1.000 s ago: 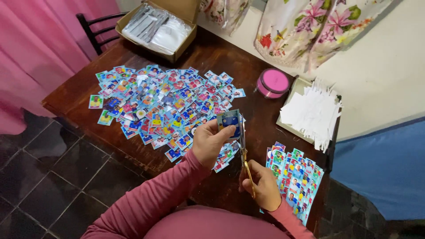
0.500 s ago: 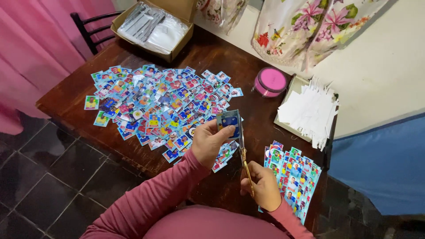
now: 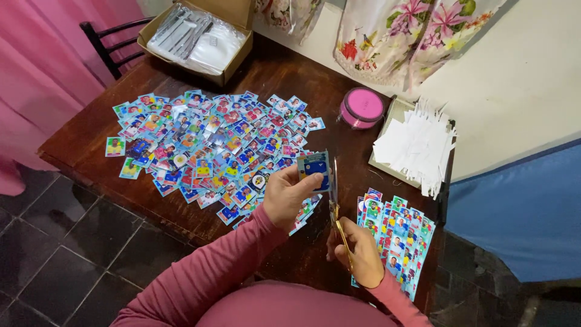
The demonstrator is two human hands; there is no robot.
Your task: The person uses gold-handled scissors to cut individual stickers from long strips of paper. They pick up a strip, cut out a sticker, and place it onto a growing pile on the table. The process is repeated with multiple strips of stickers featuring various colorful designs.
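Observation:
My left hand [image 3: 289, 194] pinches a small blue sticker card [image 3: 315, 170] upright above the dark wooden table [image 3: 78, 145]. My right hand [image 3: 358, 251] grips gold-handled scissors [image 3: 336, 212], whose blades run up along the card's right edge. A wide spread of several cut colourful stickers [image 3: 206, 142] covers the table left of my hands. Uncut sticker sheets [image 3: 396, 233] lie stacked just right of my right hand.
A pile of white paper strips [image 3: 417, 145] fills a tray at the right. A pink round tin [image 3: 361, 108] stands behind it. An open cardboard box [image 3: 196, 39] with plastic packets sits at the far corner, a black chair [image 3: 112, 42] beside it. Tiled floor lies below.
The view has shifted slightly; my hands keep the card and scissors in nearly the same pose, the blades still along the card's edge.

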